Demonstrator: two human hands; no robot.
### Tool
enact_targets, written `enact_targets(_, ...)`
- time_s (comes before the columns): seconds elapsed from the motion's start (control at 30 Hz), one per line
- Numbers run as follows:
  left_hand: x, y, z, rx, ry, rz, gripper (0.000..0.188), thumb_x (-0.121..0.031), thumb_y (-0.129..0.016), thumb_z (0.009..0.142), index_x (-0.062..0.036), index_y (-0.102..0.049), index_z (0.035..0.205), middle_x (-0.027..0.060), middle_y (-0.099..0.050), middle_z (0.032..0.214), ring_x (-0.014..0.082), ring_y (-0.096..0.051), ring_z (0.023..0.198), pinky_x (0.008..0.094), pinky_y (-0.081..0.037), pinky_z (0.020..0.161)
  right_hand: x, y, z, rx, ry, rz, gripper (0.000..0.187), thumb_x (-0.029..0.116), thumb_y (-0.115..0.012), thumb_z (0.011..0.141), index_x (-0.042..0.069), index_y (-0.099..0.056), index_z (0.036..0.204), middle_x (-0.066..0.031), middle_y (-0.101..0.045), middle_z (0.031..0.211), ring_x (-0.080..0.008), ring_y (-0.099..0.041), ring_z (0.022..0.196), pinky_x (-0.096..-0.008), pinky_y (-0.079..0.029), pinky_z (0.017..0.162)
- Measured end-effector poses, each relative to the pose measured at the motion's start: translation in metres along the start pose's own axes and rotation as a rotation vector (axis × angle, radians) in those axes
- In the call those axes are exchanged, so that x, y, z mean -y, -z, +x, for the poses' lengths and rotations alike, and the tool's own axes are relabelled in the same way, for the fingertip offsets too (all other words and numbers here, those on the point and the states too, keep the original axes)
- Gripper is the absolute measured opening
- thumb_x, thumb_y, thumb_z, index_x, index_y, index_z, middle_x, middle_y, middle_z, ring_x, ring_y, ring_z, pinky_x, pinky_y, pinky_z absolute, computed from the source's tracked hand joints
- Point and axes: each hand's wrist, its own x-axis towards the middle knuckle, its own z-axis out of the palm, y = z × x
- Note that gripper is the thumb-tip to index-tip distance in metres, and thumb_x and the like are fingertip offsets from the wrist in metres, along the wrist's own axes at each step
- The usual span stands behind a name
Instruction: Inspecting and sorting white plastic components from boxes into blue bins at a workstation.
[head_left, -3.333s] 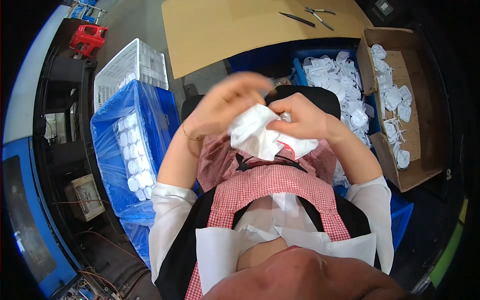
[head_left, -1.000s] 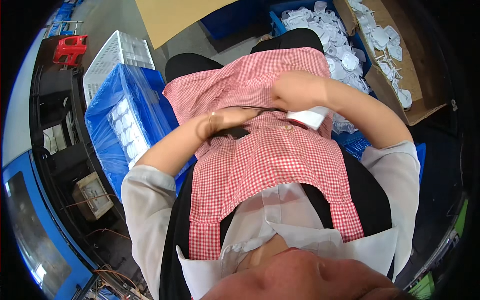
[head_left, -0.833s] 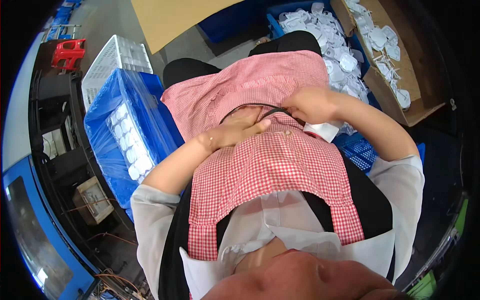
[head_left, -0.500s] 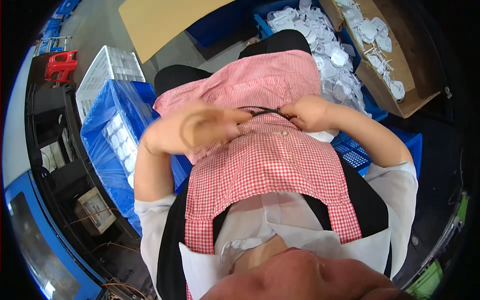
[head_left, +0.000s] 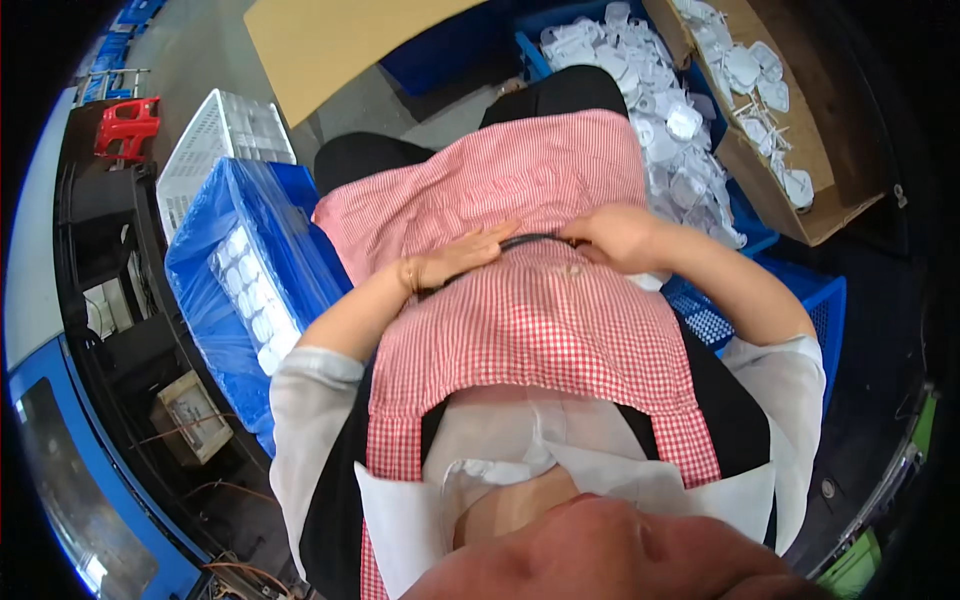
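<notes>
A thin black cord runs across the waist of the red-and-white checked apron. My left hand lies palm down on the apron, fingers stretched out along the cord, a thin band at its wrist. Part of the cord shows beneath this hand. At the cord's other end, my right hand has its fingers curled closed on it; their tips are partly hidden. A small white piece shows just below the right hand.
To my left stands a blue-lined bin with rows of white parts, beside a white crate. On my right are a blue crate of loose white plastic parts, a cardboard box and another blue crate. A red stool stands far left.
My left hand, blurred and raised before, has come to rest flat on the apron with its fingers straightened. My right hand stays closed at the cord in nearly the same place.
</notes>
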Motion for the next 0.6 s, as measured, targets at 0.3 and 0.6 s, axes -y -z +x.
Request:
enact_targets(0.3,-0.052,0.018,-0.012,-0.459,-0.051,-0.03,0.049,-0.03,-0.053,0.098,0.0004,-0.052,0.136,0.0165,-0.055,0.136,0.026,-0.052,0.127,0.0368,-0.038,0.108,0.001,0.014,0.031,0.027,0.021,-0.031,0.03,0.019,-0.064,0.083,0.008,-0.067,0.111,-0.0119,-0.071,0.094,-0.0309,-0.068,0.088,-0.0423,-0.052,0.078)
enact_targets(0.6,-0.054,0.039,-0.064,-0.783,0.037,-0.19,0.032,-0.014,-0.061,0.094,0.0016,-0.06,0.122,0.0078,-0.066,0.111,0.0141,-0.061,0.102,0.0269,-0.048,0.092,0.004,0.038,0.045,-0.053,0.471,-0.739,0.012,0.018,-0.061,0.078,0.007,-0.066,0.076,-0.0086,-0.067,0.072,-0.0244,-0.069,0.071,-0.0411,-0.055,0.059)
